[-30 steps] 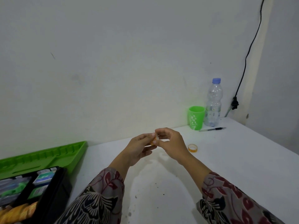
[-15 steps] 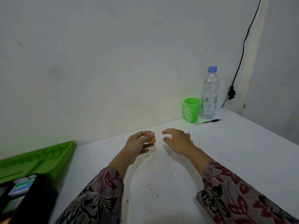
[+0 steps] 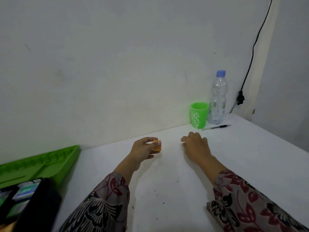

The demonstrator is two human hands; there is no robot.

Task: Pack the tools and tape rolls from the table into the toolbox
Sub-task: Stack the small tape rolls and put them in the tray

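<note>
The left hand pinches a small orange tape roll over the table. The right hand lies palm-down nearby with its fingers bent; I cannot tell whether it grips anything. The open toolbox sits at the far left.

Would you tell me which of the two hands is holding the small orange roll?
The left hand: its thumb and fingers pinch the orange roll. The right hand is palm down with nothing visible in it.

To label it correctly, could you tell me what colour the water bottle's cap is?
Blue cap, head view.
</note>
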